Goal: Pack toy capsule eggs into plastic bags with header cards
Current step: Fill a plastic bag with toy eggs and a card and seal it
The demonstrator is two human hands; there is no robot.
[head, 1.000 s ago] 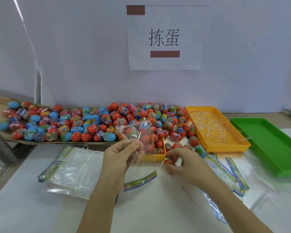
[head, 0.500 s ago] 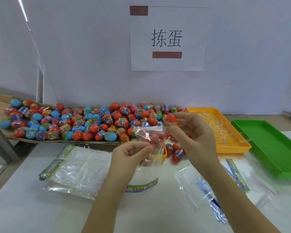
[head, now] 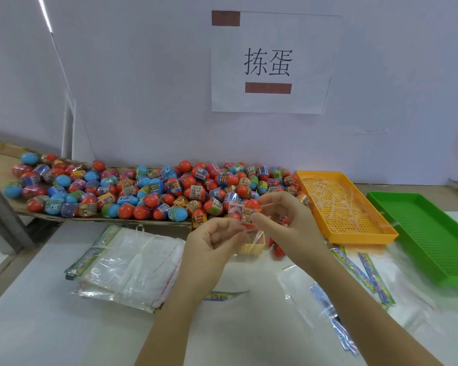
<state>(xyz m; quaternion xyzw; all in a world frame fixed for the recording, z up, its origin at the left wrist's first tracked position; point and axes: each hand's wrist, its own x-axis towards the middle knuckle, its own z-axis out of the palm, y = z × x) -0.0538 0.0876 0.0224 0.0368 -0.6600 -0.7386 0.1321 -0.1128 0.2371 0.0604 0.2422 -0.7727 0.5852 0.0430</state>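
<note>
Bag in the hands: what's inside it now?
An egg, pinched by the right hand, is at the mouth of the bag. Red shows through the plastic lower down; inside or behind, I cannot tell. The left hand covers the bottom.

Eggs in the pile (head: pixel 154 191): I read smooth glossy plastic, red and blue, with shiny printed film bands. Egg (head: pixel 251 206) at the clear bag (head: pixel 234 207): same gloss. The bag is thin shiny film. Bag stack (head: pixel 132 262): clear film, crinkled, glare spots. Header cards (head: pixel 373 276): glossy print, and I can't tell card from foil. Orange tray (head: pixel 365 239) and green tray (head: pixel 434 233): perforated plastic, low sheen. Cardboard (head: pixel 0 157) under the eggs: brown, matt. Paper sign (head: pixel 270 107): matt. Table (head: pixel 37 326): white, smooth, matt.
</note>
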